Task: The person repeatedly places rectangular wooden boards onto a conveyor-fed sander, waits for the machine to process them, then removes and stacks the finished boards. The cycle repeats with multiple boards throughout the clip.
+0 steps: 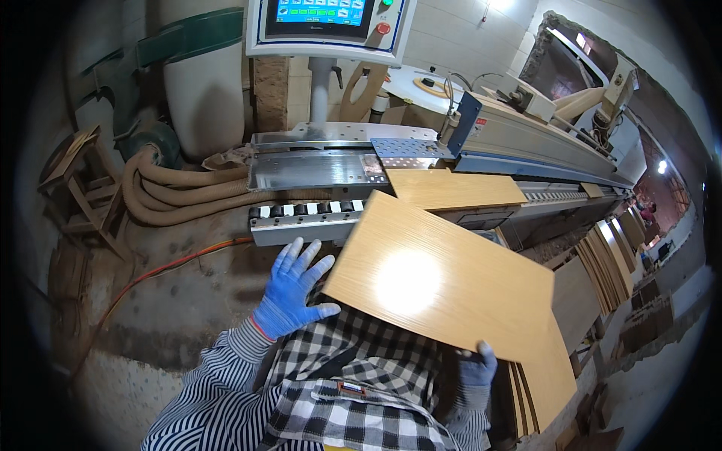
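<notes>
A light wood-grain panel (pixel 474 282) is tilted in front of me, with a bright glare on its face. My right hand (pixel 475 368), in a blue glove, grips its near edge; the thumb shows at the edge and the other fingers are hidden beneath. Just off the panel's left corner, my left hand (pixel 292 295) is open in a blue glove with pale fingertips, fingers spread and holding nothing. Beyond, a second wood-grain panel (pixel 451 189) lies in a long panel-working machine (pixel 553 143). More boards (pixel 553 379) stand below the held panel, at its right.
A roller rail (pixel 304 225) runs along the machine's near side. A control screen (pixel 320 19) stands above on a post. Ribbed hoses (pixel 169 192), an orange cable (pixel 173 263) and a wooden stool (pixel 83 192) are at left. Leaning boards (pixel 605 263) stand at right.
</notes>
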Action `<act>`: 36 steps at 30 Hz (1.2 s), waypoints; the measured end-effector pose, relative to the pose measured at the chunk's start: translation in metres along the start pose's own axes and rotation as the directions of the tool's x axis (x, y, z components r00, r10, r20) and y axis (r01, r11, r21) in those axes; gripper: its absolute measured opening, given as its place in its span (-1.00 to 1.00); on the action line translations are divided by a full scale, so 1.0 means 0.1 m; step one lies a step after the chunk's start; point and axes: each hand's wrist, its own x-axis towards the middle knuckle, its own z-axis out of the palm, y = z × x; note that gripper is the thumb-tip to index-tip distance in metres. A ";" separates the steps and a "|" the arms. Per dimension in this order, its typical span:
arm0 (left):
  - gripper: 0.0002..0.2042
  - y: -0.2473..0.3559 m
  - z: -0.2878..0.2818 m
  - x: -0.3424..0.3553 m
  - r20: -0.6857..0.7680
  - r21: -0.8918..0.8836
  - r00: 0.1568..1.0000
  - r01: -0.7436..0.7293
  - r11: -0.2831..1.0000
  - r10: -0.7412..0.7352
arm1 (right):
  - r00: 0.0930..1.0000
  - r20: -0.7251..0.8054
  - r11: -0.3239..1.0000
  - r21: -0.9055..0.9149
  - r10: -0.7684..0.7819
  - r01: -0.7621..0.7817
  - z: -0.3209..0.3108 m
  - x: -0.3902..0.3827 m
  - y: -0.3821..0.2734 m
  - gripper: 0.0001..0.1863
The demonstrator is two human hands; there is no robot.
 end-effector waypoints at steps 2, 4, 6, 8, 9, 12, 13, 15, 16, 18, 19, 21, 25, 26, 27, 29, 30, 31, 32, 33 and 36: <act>-0.20 -0.01 -0.10 -0.06 0.004 0.112 1.000 0.021 0.993 -0.022 | 0.995 0.081 0.998 -0.022 0.065 -0.064 0.41 0.23 0.20 -0.69; -0.23 -0.08 -0.19 -0.10 -0.006 0.182 0.999 0.041 0.982 -0.041 | 0.982 0.080 0.985 -0.042 0.170 -0.167 0.71 0.41 0.38 -0.78; -0.25 -0.16 -0.31 -0.19 -0.016 0.262 0.995 0.101 0.960 -0.100 | 0.944 0.183 0.961 -0.058 0.275 -0.269 0.97 0.62 0.57 -0.82; -0.26 -0.30 -0.37 -0.31 -0.050 0.328 0.984 0.178 0.928 -0.171 | 0.887 0.320 0.941 -0.054 0.334 -0.335 1.14 0.85 0.81 -0.82; -0.26 -0.37 -0.40 -0.37 -0.069 0.358 0.976 0.218 0.908 -0.208 | 0.867 0.329 0.924 -0.053 0.375 -0.379 1.26 0.93 0.89 -0.82; -0.31 -0.53 -0.50 -0.43 -0.105 0.350 0.952 0.305 0.886 -0.287 | 0.828 0.231 0.859 -0.102 0.510 -0.501 1.56 1.09 1.04 -0.82; -0.32 -0.57 -0.51 -0.41 -0.112 0.343 0.943 0.332 0.878 -0.313 | 0.773 0.281 0.813 -0.050 0.569 -0.581 1.55 1.21 1.12 -0.77; -0.34 -0.66 -0.52 -0.31 -0.143 0.350 0.937 0.350 0.869 -0.320 | 0.799 0.239 0.818 0.030 0.552 -0.574 1.61 1.29 1.25 -0.72; -0.35 -0.75 -0.48 -0.27 -0.145 0.346 0.928 0.372 0.861 -0.343 | 0.808 0.277 0.828 0.066 0.521 -0.557 1.64 1.30 1.24 -0.66; -0.35 -0.88 -0.43 -0.14 -0.133 0.352 0.918 0.397 0.848 -0.374 | 0.826 0.363 0.871 0.069 0.431 -0.486 1.65 1.29 1.13 -0.50; -0.35 -0.94 -0.40 -0.09 -0.132 0.359 0.911 0.412 0.837 -0.391 | 0.835 0.410 0.922 -0.037 0.365 -0.385 1.61 1.30 1.09 -0.41; -0.35 -1.05 -0.34 0.02 -0.128 0.371 0.898 0.437 0.819 -0.422 | 0.916 0.232 0.926 -0.275 0.327 -0.260 1.46 1.21 0.84 -0.46; -0.33 -1.11 -0.29 0.35 -0.054 0.344 0.865 0.485 0.804 -0.499 | 0.888 0.442 0.065 -0.889 -0.130 0.452 0.31 1.50 0.47 -0.54; -0.32 -1.09 -0.30 0.38 -0.050 0.358 0.854 0.499 0.789 -0.517 | 0.923 0.375 -0.121 -0.924 -0.087 0.364 0.21 1.50 0.26 -0.52; -0.32 -1.07 -0.28 0.43 -0.049 0.361 0.847 0.509 0.781 -0.529 | 0.951 0.301 -0.315 -0.911 -0.067 0.266 0.15 1.49 0.04 -0.49; -0.31 -1.05 -0.23 0.47 -0.054 0.366 0.844 0.514 0.776 -0.534 | 0.915 0.360 -0.668 -0.728 -0.182 0.154 -0.24 1.49 -0.19 -0.43; -0.31 -1.05 -0.21 0.46 -0.061 0.372 0.843 0.516 0.771 -0.535 | 0.950 0.277 -0.706 -0.701 -0.144 0.098 -0.32 1.51 -0.27 -0.41; -0.31 -1.06 -0.19 0.46 -0.068 0.376 0.844 0.516 0.769 -0.533 | 0.975 0.188 -0.744 -0.666 -0.115 0.041 -0.40 1.52 -0.37 -0.39; -0.31 -1.06 -0.18 0.46 -0.066 0.371 0.847 0.512 0.775 -0.528 | 0.969 0.227 -0.769 -0.635 -0.093 0.075 -0.60 1.55 -0.40 -0.41; -0.31 -1.07 -0.18 0.47 -0.066 0.370 0.849 0.509 0.778 -0.524 | 0.967 0.245 -0.761 -0.640 -0.071 0.106 -0.65 1.57 -0.42 -0.42; -0.30 -1.05 -0.19 0.48 -0.064 0.356 0.848 0.512 0.782 -0.526 | 0.949 0.312 -0.757 -0.630 -0.043 0.173 -0.79 1.59 -0.42 -0.47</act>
